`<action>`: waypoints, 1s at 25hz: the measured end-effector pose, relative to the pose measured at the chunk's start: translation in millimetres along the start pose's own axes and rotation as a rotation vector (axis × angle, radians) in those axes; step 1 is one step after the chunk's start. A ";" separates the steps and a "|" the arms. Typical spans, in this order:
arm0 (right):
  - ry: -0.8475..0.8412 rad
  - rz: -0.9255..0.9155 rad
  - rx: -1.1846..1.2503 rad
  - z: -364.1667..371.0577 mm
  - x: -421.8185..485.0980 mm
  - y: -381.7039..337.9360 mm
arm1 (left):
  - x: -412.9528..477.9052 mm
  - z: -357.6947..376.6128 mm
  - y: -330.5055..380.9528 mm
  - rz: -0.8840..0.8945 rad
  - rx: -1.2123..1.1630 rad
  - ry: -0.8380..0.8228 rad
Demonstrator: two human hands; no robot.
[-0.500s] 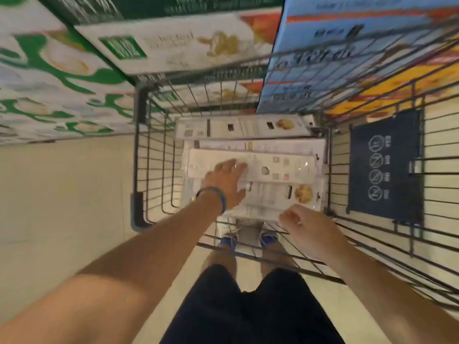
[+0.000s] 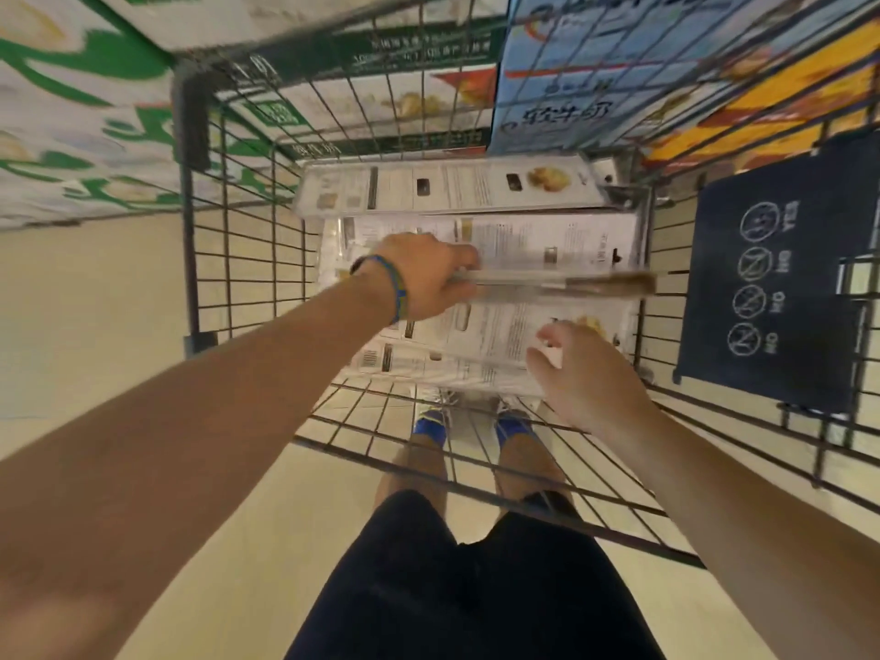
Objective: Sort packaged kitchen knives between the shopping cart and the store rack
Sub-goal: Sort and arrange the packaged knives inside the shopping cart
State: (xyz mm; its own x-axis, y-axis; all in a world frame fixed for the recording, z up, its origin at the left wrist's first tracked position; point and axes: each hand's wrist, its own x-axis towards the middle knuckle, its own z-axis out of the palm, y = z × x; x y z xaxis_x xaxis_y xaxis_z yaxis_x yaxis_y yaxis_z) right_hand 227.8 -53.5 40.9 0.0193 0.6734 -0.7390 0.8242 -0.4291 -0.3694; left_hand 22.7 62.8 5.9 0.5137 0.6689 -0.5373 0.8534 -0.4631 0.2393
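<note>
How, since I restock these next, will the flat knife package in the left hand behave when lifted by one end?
Probably stiff: the flat clear-plastic knife package juts out level from the left hand, gripped at one end, with no visible droop. Likely light, as one hand holds it up. Its smooth-looking shell might slip.

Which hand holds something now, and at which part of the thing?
The left hand grips one flat clear-plastic knife package, turned edge-on, by its left end. The right hand is open and holds nothing.

Shopping cart (image 2: 193, 231) open above, wire walls left, right and far, knife packages (image 2: 538, 242) cover far floor, near floor bare.
</note>
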 end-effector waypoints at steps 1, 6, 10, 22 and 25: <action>0.019 0.030 0.053 -0.1 3.0 -2.4 | -13.1 -5.9 -4.0 -0.022 -0.093 0.034; -0.070 0.313 1.357 -17.9 6.4 -53.9 | -41.8 -30.5 10.9 -0.305 -0.790 0.226; -0.091 0.134 1.751 -15.8 5.6 -80.2 | -50.6 -13.7 39.3 -0.439 -0.992 0.278; -0.048 0.612 1.414 13.5 -15.1 -67.6 | -43.2 -35.7 4.9 -0.081 0.011 0.232; -0.022 0.566 1.620 22.3 -13.8 -73.6 | -32.5 -50.4 13.5 0.148 0.124 0.299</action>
State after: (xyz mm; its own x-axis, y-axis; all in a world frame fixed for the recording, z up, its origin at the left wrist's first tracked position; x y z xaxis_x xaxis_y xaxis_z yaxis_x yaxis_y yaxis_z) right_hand 154.3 -44.6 65.7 0.0659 0.2334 -0.9701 -0.6514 -0.7264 -0.2190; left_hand 22.0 64.2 67.4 0.6501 0.7213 -0.2390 0.7597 -0.6227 0.1871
